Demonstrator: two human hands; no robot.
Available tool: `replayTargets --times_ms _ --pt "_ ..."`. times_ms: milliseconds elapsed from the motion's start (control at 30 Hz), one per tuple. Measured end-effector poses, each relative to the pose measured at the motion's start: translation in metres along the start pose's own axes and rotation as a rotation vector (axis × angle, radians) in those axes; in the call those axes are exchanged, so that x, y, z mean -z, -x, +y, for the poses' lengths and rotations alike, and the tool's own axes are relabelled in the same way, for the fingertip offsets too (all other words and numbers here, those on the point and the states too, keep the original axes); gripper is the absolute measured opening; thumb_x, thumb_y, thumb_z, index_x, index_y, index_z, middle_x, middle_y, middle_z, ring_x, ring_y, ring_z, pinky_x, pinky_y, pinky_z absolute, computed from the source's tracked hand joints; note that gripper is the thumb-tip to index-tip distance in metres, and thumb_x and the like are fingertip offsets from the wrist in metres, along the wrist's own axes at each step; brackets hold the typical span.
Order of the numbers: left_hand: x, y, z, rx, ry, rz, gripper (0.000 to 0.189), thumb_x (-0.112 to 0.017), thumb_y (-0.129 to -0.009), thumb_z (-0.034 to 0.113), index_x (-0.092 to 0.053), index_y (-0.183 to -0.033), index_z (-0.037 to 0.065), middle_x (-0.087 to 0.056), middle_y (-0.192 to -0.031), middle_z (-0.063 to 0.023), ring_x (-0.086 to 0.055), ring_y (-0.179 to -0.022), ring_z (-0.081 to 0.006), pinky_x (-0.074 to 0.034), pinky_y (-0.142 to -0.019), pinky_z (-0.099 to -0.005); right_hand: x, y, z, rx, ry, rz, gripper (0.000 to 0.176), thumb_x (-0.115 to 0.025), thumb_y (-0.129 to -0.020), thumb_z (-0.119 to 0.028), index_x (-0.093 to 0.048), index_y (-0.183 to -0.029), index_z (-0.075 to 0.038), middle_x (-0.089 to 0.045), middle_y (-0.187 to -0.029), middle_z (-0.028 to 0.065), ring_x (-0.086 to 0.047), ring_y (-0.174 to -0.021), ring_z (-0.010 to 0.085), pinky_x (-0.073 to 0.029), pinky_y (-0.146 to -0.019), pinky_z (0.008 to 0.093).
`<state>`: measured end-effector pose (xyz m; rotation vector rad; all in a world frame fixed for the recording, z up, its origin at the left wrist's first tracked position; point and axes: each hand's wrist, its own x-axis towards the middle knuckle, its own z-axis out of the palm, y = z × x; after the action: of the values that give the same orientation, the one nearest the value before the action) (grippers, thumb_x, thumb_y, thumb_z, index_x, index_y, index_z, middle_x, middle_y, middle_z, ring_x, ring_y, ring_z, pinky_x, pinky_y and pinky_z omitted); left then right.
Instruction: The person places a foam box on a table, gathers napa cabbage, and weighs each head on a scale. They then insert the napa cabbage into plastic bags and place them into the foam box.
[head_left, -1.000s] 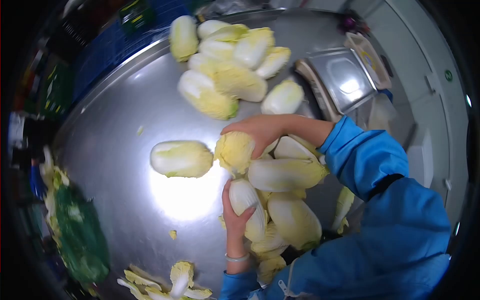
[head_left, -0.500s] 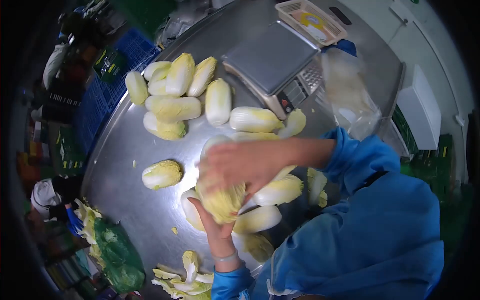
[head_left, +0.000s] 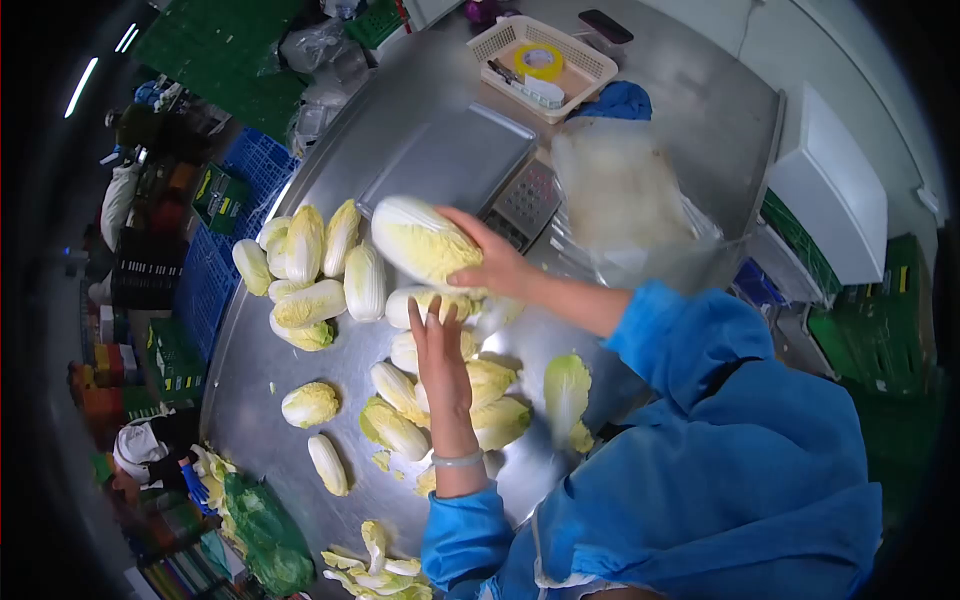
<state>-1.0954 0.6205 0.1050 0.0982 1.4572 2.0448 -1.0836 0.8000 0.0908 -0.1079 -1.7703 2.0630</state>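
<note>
My right hand [head_left: 495, 258] grips the root-side or leafy end of a large napa cabbage [head_left: 415, 238], raised beside the scale platform [head_left: 450, 155]. Below it, my left hand [head_left: 438, 350] is off that cabbage, its fingers apart, over a cluster of cabbages. One of these, a yellow-green cabbage [head_left: 395, 428], lies left of my left wrist. More cabbages [head_left: 304, 243] are grouped on the metal table [head_left: 250, 400] at upper left. Two smaller ones [head_left: 311, 404] lie apart from them. A loose leaf [head_left: 567, 390] rests right of the cluster.
A beige basket [head_left: 580, 62] with yellow tape stands behind the scale. Clear plastic bags [head_left: 620, 190] lie at its right. Trimmed leaves [head_left: 375, 570] and a green net bag [head_left: 265, 530] are at lower left. Another person's blue-gloved hand [head_left: 195, 485] shows at the left edge.
My right hand has moved up toward the scale with a cabbage in it. My left hand, earlier beneath a cabbage, is now off it with fingers apart. The camera view has shifted.
</note>
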Motion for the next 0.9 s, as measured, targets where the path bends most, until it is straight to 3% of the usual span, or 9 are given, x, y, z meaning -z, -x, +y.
replayTargets --times_ms 33,100,200,267,433,567,633,700,900 --pt "-0.005 0.002 -0.005 0.006 -0.044 0.021 0.061 -0.051 -0.099 0.031 -0.025 -0.147 0.002 -0.039 -0.143 -0.0144 -0.043 -0.128 -0.0245 -0.032 -0.107 -0.0352 0.022 -0.020 0.018 0.179 0.325 0.000 0.091 -0.075 -0.066 -0.019 -0.030 -0.145 -0.007 -0.033 -0.146 0.0158 -0.033 -0.137 0.0282 -0.030 -0.111 0.0366" --pt "-0.006 0.014 -0.023 0.024 -0.138 0.071 0.057 -0.055 -0.096 0.023 -0.032 -0.144 0.001 -0.046 -0.136 -0.0146 -0.049 -0.120 -0.0225 -0.038 -0.102 -0.0326 0.056 -0.058 0.031 0.103 0.480 -0.013 0.091 -0.075 -0.065 -0.022 -0.032 -0.145 -0.009 -0.032 -0.146 0.0161 -0.034 -0.136 0.0315 -0.033 -0.109 0.0388" --pt "-0.011 0.056 -0.068 0.136 -0.170 0.161 0.042 -0.062 -0.093 0.026 -0.053 -0.125 0.000 -0.064 -0.104 -0.0083 -0.059 -0.084 -0.0148 -0.047 -0.078 -0.0272 0.093 -0.095 0.055 0.008 0.684 -0.046 0.091 -0.076 -0.066 -0.028 -0.032 -0.145 -0.015 -0.030 -0.148 0.0169 -0.035 -0.134 0.0361 -0.036 -0.107 0.0426" --pt "-0.024 0.089 -0.080 0.388 -0.253 0.280 0.032 -0.059 -0.093 0.017 -0.055 -0.118 -0.001 -0.062 -0.105 -0.0063 -0.060 -0.092 -0.0168 -0.048 -0.085 -0.0287 0.109 -0.098 0.059 -0.017 0.808 -0.087 0.092 -0.077 -0.066 -0.033 -0.032 -0.145 -0.017 -0.029 -0.149 0.0172 -0.035 -0.133 0.0381 -0.036 -0.107 0.0441" --pt "-0.023 0.156 -0.111 0.394 -0.259 0.333 0.033 -0.058 -0.095 0.020 -0.055 -0.120 -0.001 -0.064 -0.109 -0.0094 -0.063 -0.093 -0.0185 -0.050 -0.086 -0.0312 0.178 -0.043 0.024 0.095 0.879 -0.098 0.100 -0.081 -0.064 -0.040 -0.031 -0.146 -0.014 -0.029 -0.150 0.0175 -0.034 -0.132 0.0409 -0.033 -0.109 0.0455" --pt "-0.011 0.184 -0.135 0.386 -0.209 0.368 0.032 -0.058 -0.095 0.019 -0.057 -0.118 -0.002 -0.064 -0.110 -0.0103 -0.063 -0.094 -0.0188 -0.050 -0.086 -0.0305 0.266 0.084 -0.005 -0.085 1.212 -0.483 0.107 -0.085 -0.060 -0.041 -0.028 -0.147 -0.016 -0.028 -0.150 0.0180 -0.031 -0.135 0.0389 -0.031 -0.110 0.0461" --pt "-0.021 0.184 -0.137 0.378 -0.239 0.288 0.031 -0.058 -0.095 0.019 -0.057 -0.118 -0.002 -0.064 -0.109 -0.0103 -0.063 -0.094 -0.0187 -0.050 -0.086 -0.0298 0.294 0.144 -0.016 -0.264 1.629 -0.623 0.088 -0.079 -0.069 -0.031 -0.035 -0.144 -0.016 -0.033 -0.147 0.0163 -0.035 -0.134 0.0336 -0.037 -0.106 0.0452" --pt "-0.032 0.177 -0.144 0.361 -0.278 0.177 0.030 -0.059 -0.094 0.018 -0.058 -0.116 -0.002 -0.065 -0.106 -0.0102 -0.064 -0.093 -0.0178 -0.050 -0.085 -0.0288 0.326 0.178 0.007 -0.248 1.757 -0.416 0.053 -0.067 -0.078 -0.017 -0.052 -0.129 -0.012 -0.052 -0.131 0.0143 -0.050 -0.123 0.0295 -0.048 -0.092 0.0424" --pt "-0.081 0.146 -0.175 0.392 -0.377 -0.194 0.039 -0.055 -0.096 0.028 -0.055 -0.123 0.000 -0.063 -0.115 -0.0103 -0.061 -0.100 -0.0177 -0.048 -0.088 -0.0307 0.262 0.172 -0.060 -0.202 1.709 -0.385 0.020 -0.056 -0.081 -0.011 -0.062 -0.099 -0.005 -0.069 -0.081 0.0114 -0.069 -0.077 0.0300 -0.054 -0.063 0.0434"
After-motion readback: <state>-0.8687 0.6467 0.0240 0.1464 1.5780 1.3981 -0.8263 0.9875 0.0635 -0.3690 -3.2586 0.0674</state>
